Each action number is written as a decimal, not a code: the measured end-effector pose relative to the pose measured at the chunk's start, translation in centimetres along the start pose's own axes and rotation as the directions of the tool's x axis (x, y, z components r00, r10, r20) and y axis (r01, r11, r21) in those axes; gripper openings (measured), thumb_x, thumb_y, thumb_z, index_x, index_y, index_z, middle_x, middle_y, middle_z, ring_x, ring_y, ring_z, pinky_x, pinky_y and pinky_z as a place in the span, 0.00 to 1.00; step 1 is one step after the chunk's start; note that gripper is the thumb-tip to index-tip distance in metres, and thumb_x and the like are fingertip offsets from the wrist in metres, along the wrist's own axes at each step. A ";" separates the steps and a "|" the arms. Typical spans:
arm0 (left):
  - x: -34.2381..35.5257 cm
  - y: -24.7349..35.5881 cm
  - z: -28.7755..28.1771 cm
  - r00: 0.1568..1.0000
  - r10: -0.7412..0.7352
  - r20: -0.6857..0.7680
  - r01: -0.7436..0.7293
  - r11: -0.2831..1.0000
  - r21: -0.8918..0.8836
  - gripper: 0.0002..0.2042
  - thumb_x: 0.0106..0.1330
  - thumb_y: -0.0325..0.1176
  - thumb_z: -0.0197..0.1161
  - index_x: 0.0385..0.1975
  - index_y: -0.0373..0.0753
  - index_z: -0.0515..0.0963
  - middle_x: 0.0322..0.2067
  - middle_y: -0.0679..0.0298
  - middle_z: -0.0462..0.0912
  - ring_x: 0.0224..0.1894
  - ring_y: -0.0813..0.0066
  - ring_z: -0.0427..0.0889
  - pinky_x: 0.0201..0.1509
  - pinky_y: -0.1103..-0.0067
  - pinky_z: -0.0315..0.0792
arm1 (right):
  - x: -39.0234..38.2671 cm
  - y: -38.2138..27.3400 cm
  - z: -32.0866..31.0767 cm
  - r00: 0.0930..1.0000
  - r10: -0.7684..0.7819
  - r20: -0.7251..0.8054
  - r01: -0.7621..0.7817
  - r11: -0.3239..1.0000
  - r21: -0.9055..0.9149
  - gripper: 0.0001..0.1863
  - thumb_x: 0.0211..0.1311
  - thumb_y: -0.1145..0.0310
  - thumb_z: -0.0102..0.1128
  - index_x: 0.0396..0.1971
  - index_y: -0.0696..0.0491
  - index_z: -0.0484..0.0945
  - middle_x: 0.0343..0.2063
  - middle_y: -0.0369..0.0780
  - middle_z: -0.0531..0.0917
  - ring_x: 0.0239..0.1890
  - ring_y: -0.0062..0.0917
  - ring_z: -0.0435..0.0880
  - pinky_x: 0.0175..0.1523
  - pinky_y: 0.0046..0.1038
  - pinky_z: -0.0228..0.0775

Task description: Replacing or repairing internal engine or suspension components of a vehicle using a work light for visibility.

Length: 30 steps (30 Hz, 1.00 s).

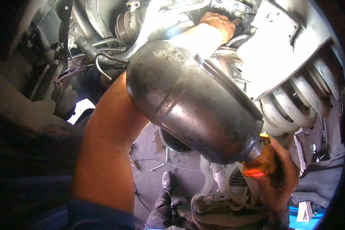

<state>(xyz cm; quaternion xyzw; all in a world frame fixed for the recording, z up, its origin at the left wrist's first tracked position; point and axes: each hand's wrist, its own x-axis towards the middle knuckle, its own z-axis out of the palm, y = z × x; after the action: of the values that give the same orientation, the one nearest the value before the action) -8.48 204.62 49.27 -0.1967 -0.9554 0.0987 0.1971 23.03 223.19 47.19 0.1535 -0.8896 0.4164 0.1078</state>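
A large, dark, bulbous metal exhaust canister point(191, 103) fills the middle of the view and hides part of my left forearm. Beyond it, my left hand point(220, 26) reaches in among the metal parts at the top, fingers curled beside a bracket with bolts point(234, 8). Whatever those fingers grip is hidden. At lower right, my right hand point(280, 174) is closed around an orange work light point(261, 163), glowing red at its lower end, close to the canister's narrow end. Strong glare whitens the metal plate point(262, 50) to the right of my left hand.
A pale coil spring point(287, 109) stands at right. Hoses and pipes point(92, 50) and a ribbed pulley point(124, 28) lie at upper left. Below are a dark floor point(149, 180) with a small metal tool point(157, 167), my shoe point(166, 179), and a curved suspension part point(207, 184).
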 end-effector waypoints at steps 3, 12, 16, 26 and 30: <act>-0.2 -0.4 0.0 0.998 0.002 0.057 -0.002 1.000 0.011 0.23 0.69 0.33 0.58 0.65 0.50 0.69 0.59 0.65 0.77 0.62 0.65 0.75 0.64 0.68 0.69 | 0.3 0.3 0.5 1.000 0.025 0.003 -0.025 0.998 0.063 0.39 0.55 0.53 0.72 0.58 0.65 0.69 0.50 0.49 0.80 0.51 0.33 0.81 0.56 0.32 0.73; 0.7 0.8 -0.5 1.000 0.024 0.009 -0.024 0.999 0.043 0.21 0.62 0.34 0.67 0.57 0.46 0.77 0.56 0.64 0.80 0.61 0.63 0.77 0.60 0.67 0.72 | 0.3 -0.2 -0.8 0.993 -0.088 0.082 0.099 0.986 -0.134 0.39 0.55 0.53 0.73 0.58 0.65 0.70 0.50 0.49 0.80 0.52 0.33 0.81 0.57 0.32 0.73; -0.3 -0.2 -0.5 0.992 -0.023 0.120 0.018 0.999 0.044 0.19 0.62 0.34 0.66 0.55 0.45 0.79 0.53 0.63 0.82 0.57 0.63 0.80 0.57 0.67 0.75 | 0.7 1.2 -0.2 0.991 -0.100 0.084 0.103 0.994 -0.032 0.39 0.55 0.52 0.72 0.58 0.65 0.70 0.49 0.49 0.80 0.51 0.32 0.81 0.56 0.32 0.73; -0.1 0.1 -1.1 0.994 -0.022 0.110 0.026 0.999 -0.032 0.17 0.63 0.32 0.65 0.53 0.42 0.80 0.51 0.60 0.83 0.54 0.63 0.82 0.53 0.68 0.77 | 0.1 0.0 -0.2 0.999 -0.038 0.006 0.038 0.998 -0.056 0.38 0.55 0.53 0.72 0.57 0.65 0.70 0.48 0.49 0.81 0.50 0.32 0.82 0.55 0.31 0.74; -0.3 0.2 -0.4 0.995 -0.025 0.096 0.030 0.999 -0.042 0.18 0.62 0.33 0.66 0.52 0.42 0.80 0.50 0.61 0.84 0.54 0.63 0.82 0.53 0.68 0.77 | 0.1 -0.1 0.1 1.000 0.009 0.012 -0.009 1.000 -0.013 0.37 0.56 0.55 0.71 0.57 0.65 0.70 0.49 0.49 0.81 0.50 0.32 0.82 0.55 0.32 0.74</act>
<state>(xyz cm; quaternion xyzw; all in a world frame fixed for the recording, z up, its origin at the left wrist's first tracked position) -7.95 204.74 49.48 -0.1828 -0.9683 0.0845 0.1480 23.01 223.01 47.24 0.1515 -0.8937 0.4099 0.1014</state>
